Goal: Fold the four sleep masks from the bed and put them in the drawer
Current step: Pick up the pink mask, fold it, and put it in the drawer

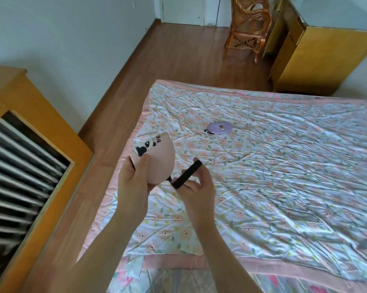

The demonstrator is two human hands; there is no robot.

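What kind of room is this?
Most likely a bedroom. A big bed with a flowery quilt fills the view, sleep masks are about (a purple mask lies on it), and a wicker chair stands by the wall.

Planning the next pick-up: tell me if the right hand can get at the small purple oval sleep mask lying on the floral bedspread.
Probably not right away. The right hand is pinching the black elastic strap of the pink panda sleep mask. The small purple oval sleep mask lies unobstructed on the floral bedspread, farther across.
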